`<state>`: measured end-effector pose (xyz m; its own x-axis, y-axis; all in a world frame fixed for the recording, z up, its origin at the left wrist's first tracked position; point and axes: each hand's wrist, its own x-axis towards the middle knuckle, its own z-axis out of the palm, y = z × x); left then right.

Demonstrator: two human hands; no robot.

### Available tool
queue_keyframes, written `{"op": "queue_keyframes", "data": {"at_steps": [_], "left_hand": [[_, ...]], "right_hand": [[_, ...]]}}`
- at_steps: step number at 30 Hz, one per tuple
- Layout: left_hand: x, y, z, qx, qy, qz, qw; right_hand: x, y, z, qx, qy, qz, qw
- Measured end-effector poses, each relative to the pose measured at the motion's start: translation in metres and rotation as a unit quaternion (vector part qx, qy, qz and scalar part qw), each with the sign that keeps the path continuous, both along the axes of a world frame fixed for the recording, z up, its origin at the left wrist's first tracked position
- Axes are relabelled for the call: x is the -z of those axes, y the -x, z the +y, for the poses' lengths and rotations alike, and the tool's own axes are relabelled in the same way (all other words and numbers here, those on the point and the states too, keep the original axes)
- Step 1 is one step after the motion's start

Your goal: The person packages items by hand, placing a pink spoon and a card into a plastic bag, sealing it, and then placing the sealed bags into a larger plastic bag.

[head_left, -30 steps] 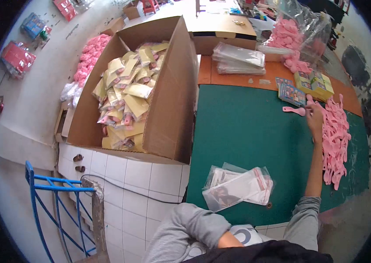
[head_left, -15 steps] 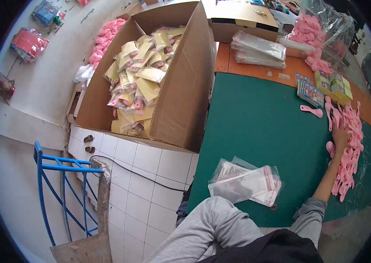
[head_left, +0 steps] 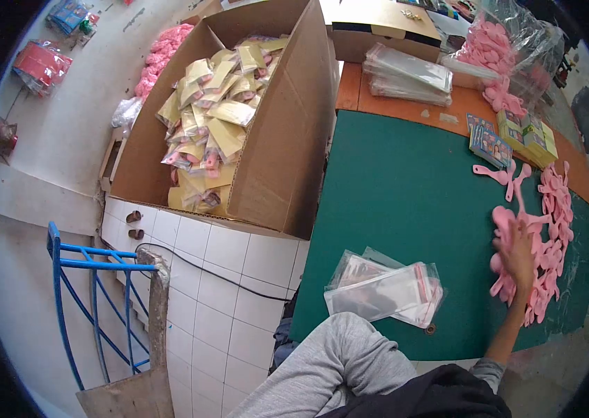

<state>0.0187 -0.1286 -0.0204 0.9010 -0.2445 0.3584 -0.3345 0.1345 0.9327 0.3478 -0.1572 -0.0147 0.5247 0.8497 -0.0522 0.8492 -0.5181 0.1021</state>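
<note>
My right hand (head_left: 517, 256) lies over pink plastic spoons (head_left: 555, 195) on the right part of the green table top (head_left: 399, 188). Its fingers are spread and rest on several spoons; none looks gripped. A few spoons lie left of and above the hand, one pointing toward the printed cards (head_left: 491, 146). Beside the cards stand yellow card stacks (head_left: 535, 139). Clear plastic bags (head_left: 378, 289) lie fanned near the table's front edge, left of the hand. My left hand is out of view.
A large cardboard box (head_left: 284, 132) filled with packed bags (head_left: 221, 111) stands left of the table. Further clear bags (head_left: 409, 73) and a bag of pink spoons (head_left: 493, 49) sit at the back. A blue metal frame (head_left: 92, 265) stands lower left.
My right hand has moved left and toward me from the upper part of the pile. Several spoons have shifted leftward with it, away from the rest.
</note>
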Motion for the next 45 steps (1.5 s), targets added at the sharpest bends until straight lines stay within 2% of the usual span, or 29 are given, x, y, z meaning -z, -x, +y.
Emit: {"op": "queue_keyframes", "data": {"at_steps": [2,3,6,7,11,14,18,21,24,26,28,29,30,31,32,34,35,37,39,40,41,42,43,44,45], "left_hand": [[-0.001,0.002,0.001,0.004,0.005,-0.003,1.000],[-0.002,0.004,0.001,0.005,0.007,-0.006,1.000],[-0.003,0.005,0.000,0.015,0.014,-0.009,1.000],[-0.004,0.006,0.000,0.019,0.016,-0.013,1.000],[-0.006,0.011,0.002,0.031,0.018,-0.022,0.999],[-0.009,0.014,0.003,0.038,0.024,-0.028,0.999],[-0.012,0.016,0.004,0.053,0.039,-0.038,0.997],[-0.014,0.018,0.006,0.075,0.048,-0.049,0.995],[-0.018,0.021,0.009,0.100,0.058,-0.063,0.991],[-0.021,0.023,0.010,0.117,0.065,-0.074,0.988],[-0.025,0.023,0.011,0.140,0.074,-0.089,0.983],[-0.029,0.025,0.015,0.152,0.079,-0.096,0.980],[-0.032,0.027,0.018,0.167,0.085,-0.103,0.977],[-0.037,0.032,0.027,0.179,0.095,-0.109,0.973],[-0.043,0.037,0.035,0.189,0.104,-0.113,0.970],[-0.052,0.047,0.052,0.204,0.120,-0.114,0.965],[-0.055,0.052,0.063,0.201,0.126,-0.108,0.965],[-0.057,0.062,0.081,0.152,0.129,-0.077,0.977],[-0.059,0.072,0.087,0.018,0.132,-0.015,0.991],[-0.061,0.077,0.085,-0.051,0.139,0.016,0.989],[-0.061,0.075,0.070,-0.034,0.291,-0.036,0.955],[-0.072,0.076,0.072,0.040,0.263,-0.056,0.962],[-0.076,0.072,0.069,0.074,0.203,-0.100,0.971],[-0.081,0.065,0.066,0.109,0.140,-0.145,0.973],[-0.095,0.056,0.070,0.132,0.122,-0.150,0.972]], "right_hand": [[-0.036,0.034,0.006,-0.004,-0.015,0.164,0.986],[-0.054,0.051,0.016,-0.040,-0.035,0.131,0.990],[-0.071,0.059,0.050,-0.005,-0.031,0.089,0.996],[-0.060,0.046,0.058,-0.034,-0.053,0.070,0.996],[-0.031,0.031,0.092,-0.032,-0.070,0.070,0.995],[-0.003,0.023,0.088,-0.103,-0.096,0.059,0.988],[-0.013,0.032,0.067,-0.105,-0.106,0.175,0.973],[-0.041,0.045,0.052,-0.113,-0.142,0.269,0.946],[-0.069,0.050,0.031,-0.038,-0.216,0.387,0.896],[-0.089,0.035,0.001,-0.044,-0.226,0.489,0.841],[-0.138,-0.002,-0.039,-0.251,-0.112,0.412,0.869],[-0.145,-0.031,-0.061,-0.322,-0.091,0.410,0.848],[-0.130,-0.080,-0.086,-0.348,-0.111,0.447,0.817],[-0.111,-0.130,-0.112,-0.333,-0.152,0.473,0.801],[-0.098,-0.162,-0.129,-0.292,-0.188,0.460,0.817],[-0.102,-0.173,-0.132,-0.126,-0.211,0.320,0.915],[-0.103,-0.178,-0.130,-0.040,-0.219,0.244,0.944],[-0.102,-0.186,-0.133,0.132,-0.224,0.087,0.962],[-0.107,-0.082,-0.086,0.078,-0.276,0.135,0.948],[-0.094,-0.045,-0.070,0.076,-0.246,0.092,0.962],[-0.077,-0.001,-0.057,-0.010,-0.264,0.104,0.959],[-0.067,0.051,-0.037,-0.096,-0.276,0.119,0.949],[-0.040,0.068,-0.041,-0.117,-0.213,0.221,0.944],[-0.047,0.111,-0.022,-0.148,-0.187,0.136,0.962],[-0.046,0.138,-0.012,-0.130,-0.183,0.156,0.962]]}}
